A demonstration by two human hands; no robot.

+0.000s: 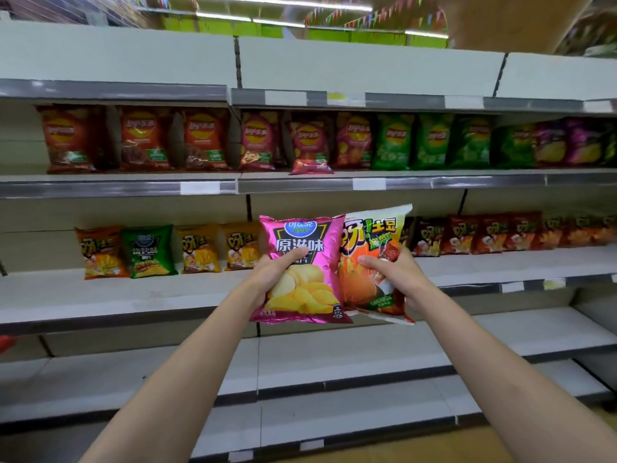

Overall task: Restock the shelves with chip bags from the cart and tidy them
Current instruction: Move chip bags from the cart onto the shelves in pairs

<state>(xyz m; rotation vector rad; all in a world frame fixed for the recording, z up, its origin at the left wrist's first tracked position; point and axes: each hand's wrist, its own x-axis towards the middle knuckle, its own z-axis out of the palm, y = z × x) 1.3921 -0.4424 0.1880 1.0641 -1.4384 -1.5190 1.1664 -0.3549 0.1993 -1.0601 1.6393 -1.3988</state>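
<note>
**Two bags held up before the middle shelf**

The left hand (277,269) is gripping a pink bag (302,272), thumb lying across its front and fingers curled behind. The right hand (392,272) is gripping an orange bag (370,262) the same way, thumb on the front. The two bags are touching, the pink one's right edge overlapping the orange one's left edge, and both are hanging upright in the air in front of the middle shelf (167,295), near frame centre.

On that shelf, at 9 o'clock from the pink bag, a short row is standing: an orange pack, a green bag (148,250), then two yellow packs. At 3 o'clock from the orange bag, dark and red bags (484,233) are running off toward the right edge.

At 12 o'clock, the upper shelf (117,187) is carrying rows of red, magenta, green and purple bags; one small magenta bag (310,167) is lying tipped forward at its front edge. The shelves at 6 o'clock are showing bare white boards.
</note>
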